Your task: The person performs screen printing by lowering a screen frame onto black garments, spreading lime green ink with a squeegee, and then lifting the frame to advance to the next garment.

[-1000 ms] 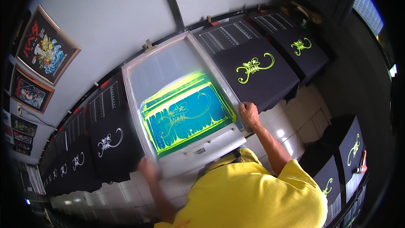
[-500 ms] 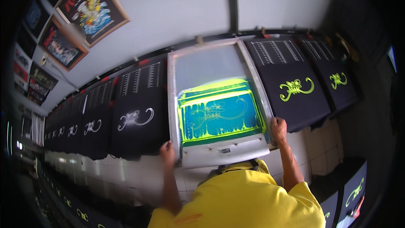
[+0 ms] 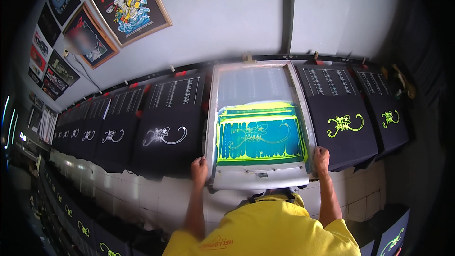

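Far left: white-printed black panels (image 3: 163,156), row after row.
Left hand (image 3: 199,169): fingers curled on the screen-printing frame (image 3: 213,109), left edge!
Centre: that frame, between panels, yellow-green ink (image 3: 258,108) bordering blue stencil (image 3: 265,137).
Right hand (image 3: 321,159): fingers gripping its right edge.
Far right: neon-printed black panels (image 3: 348,144).

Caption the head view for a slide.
Left hand and right hand at the sides of a framed screen smeared with yellow-green ink, between dark printed cloths.

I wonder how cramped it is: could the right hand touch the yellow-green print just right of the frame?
Probably yes: the right hand is close to the print, nothing visible between, though it must first leave the frame.
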Action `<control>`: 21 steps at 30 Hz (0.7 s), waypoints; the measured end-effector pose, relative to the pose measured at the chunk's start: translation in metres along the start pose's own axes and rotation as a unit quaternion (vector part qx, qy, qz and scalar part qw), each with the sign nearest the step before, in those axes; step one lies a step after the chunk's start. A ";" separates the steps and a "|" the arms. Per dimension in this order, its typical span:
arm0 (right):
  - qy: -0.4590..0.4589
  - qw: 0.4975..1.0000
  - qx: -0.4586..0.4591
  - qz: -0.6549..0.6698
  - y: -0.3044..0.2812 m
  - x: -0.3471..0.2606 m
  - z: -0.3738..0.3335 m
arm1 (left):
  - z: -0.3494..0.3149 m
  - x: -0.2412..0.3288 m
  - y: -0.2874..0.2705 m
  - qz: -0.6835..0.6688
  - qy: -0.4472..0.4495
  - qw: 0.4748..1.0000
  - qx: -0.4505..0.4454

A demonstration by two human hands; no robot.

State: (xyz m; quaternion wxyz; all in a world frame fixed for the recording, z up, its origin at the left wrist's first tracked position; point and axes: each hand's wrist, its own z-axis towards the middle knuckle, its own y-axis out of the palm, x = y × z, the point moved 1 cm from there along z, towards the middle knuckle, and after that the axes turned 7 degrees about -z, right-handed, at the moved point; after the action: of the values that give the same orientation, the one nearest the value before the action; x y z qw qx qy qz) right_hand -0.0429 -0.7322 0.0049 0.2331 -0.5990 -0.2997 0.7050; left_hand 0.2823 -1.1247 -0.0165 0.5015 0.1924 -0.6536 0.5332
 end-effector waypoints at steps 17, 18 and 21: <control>-0.011 1.000 -0.013 -0.023 0.000 -0.002 0.003 | 0.009 -0.016 -0.003 0.003 0.016 1.000 -0.015; -0.010 1.000 -0.012 -0.022 0.000 -0.006 0.002 | 0.009 -0.020 -0.004 -0.004 0.020 1.000 -0.015; 0.000 1.000 -0.011 -0.021 0.000 0.000 0.002 | 0.006 -0.004 -0.005 -0.028 0.015 0.999 -0.028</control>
State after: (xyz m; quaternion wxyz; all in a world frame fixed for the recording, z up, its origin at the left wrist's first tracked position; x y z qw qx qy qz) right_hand -0.0451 -0.7327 0.0050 0.2412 -0.5949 -0.3201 0.6967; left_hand 0.2848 -1.1328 -0.0172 0.5310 0.1885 -0.6551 0.5033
